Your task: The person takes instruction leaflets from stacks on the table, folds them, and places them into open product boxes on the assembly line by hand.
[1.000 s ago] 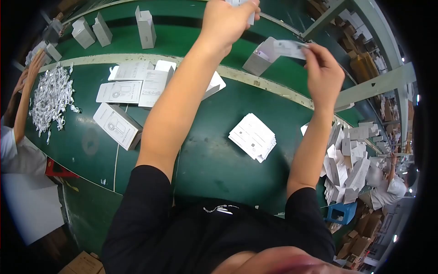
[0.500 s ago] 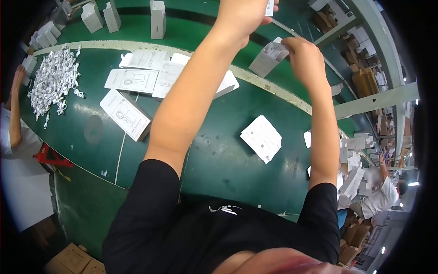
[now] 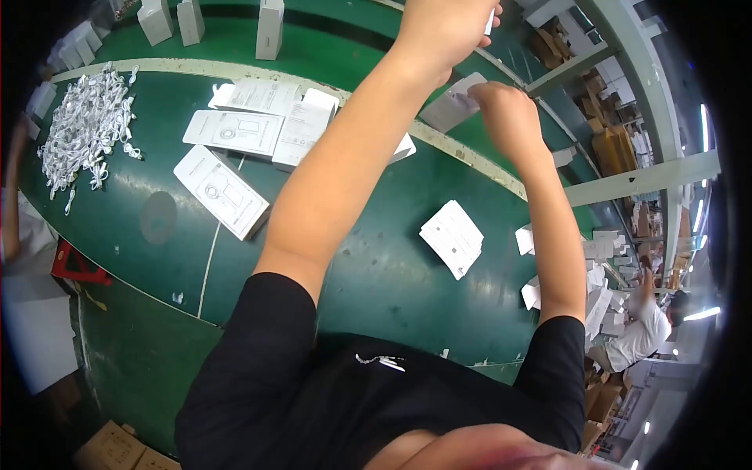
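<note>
Over the green belt at the top of the view, my left hand (image 3: 450,31) is closed on a thin white card (image 3: 490,21), mostly hidden by the fingers. My right hand (image 3: 507,116) pinches the upper edge of a white carton (image 3: 452,105), which stands tilted on the belt beside the table's pale rim. On the green table in front of me lies a loose stack of printed white leaflets (image 3: 453,240). Several flat-lying white printed boxes (image 3: 222,193) rest left of my left forearm, which covers part of them.
A heap of coiled white cables (image 3: 88,129) lies on the table's left. More white cartons (image 3: 270,30) stand along the belt (image 3: 227,39). A pale metal post frame (image 3: 642,178) rises at right. One co-worker (image 3: 646,329) is at far right; another's arm shows at the left edge.
My left hand has moved right with the card, nearer the carton. My right hand and the carton appear slightly lower and further left. The co-worker's arm at the left has shifted.
</note>
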Demonstrator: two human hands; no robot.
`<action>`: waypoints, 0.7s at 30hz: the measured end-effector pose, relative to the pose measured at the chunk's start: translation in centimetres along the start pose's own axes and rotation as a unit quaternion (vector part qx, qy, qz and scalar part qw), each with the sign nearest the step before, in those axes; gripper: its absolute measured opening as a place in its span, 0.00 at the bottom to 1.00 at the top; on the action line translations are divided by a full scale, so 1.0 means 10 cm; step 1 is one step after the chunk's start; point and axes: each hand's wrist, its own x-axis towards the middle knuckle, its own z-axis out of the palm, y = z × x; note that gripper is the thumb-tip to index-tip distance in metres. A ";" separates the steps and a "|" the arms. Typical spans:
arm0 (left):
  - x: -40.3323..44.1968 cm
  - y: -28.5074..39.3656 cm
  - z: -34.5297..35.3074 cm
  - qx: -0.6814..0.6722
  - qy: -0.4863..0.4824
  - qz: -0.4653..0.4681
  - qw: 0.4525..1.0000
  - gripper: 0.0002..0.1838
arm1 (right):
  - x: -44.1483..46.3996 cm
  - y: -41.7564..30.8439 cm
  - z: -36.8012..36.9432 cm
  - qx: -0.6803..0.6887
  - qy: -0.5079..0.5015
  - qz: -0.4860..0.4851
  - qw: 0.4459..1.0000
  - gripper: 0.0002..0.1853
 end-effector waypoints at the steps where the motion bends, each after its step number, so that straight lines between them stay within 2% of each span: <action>1: -0.02 0.04 0.03 -0.001 -0.001 -0.001 1.000 0.07 | 0.04 0.02 0.05 0.016 -0.032 0.017 0.999 0.15; 3: -0.06 0.10 0.09 -0.017 0.030 -0.015 0.999 0.06 | 0.14 0.03 0.09 0.033 -0.062 0.038 0.997 0.17; 5: -0.03 0.06 0.03 -0.010 0.011 -0.007 1.000 0.06 | 0.24 -0.02 0.13 0.053 -0.124 0.077 0.988 0.12; 6: -0.03 0.03 0.02 -0.006 -0.008 0.004 1.000 0.06 | 0.27 -0.02 0.19 0.053 -0.142 0.088 0.985 0.13; 7: -0.07 0.08 0.06 -0.015 0.015 -0.032 0.999 0.06 | 0.32 0.00 0.26 0.059 -0.144 0.069 0.985 0.14; 8: -0.04 -0.02 -0.01 -0.023 -0.032 0.027 0.999 0.07 | 0.33 0.04 0.32 0.062 -0.145 0.059 0.986 0.15; 9: -0.03 -0.06 -0.03 -0.019 -0.054 0.035 0.998 0.08 | 0.35 -0.01 0.29 0.041 -0.145 0.067 0.986 0.17; 10: -0.08 0.02 0.04 0.015 -0.021 0.023 0.999 0.09 | 0.40 0.01 0.36 0.015 -0.174 0.063 0.983 0.15; 11: 0.01 -0.05 -0.07 0.025 -0.034 0.011 0.999 0.17 | 0.38 -0.05 0.25 0.012 -0.179 0.046 0.983 0.14; 13: -0.06 0.04 0.05 0.039 -0.019 -0.013 0.999 0.20 | 0.40 -0.17 0.14 0.018 -0.225 0.091 0.970 0.15; 15: -0.04 0.08 0.08 0.044 0.001 -0.034 0.998 0.20 | 0.35 -0.25 0.03 0.049 -0.190 0.114 0.974 0.16; 21: -0.20 0.25 0.27 0.106 0.000 -0.041 0.994 0.22 | 0.11 -0.35 -0.27 0.128 0.011 0.152 0.980 0.11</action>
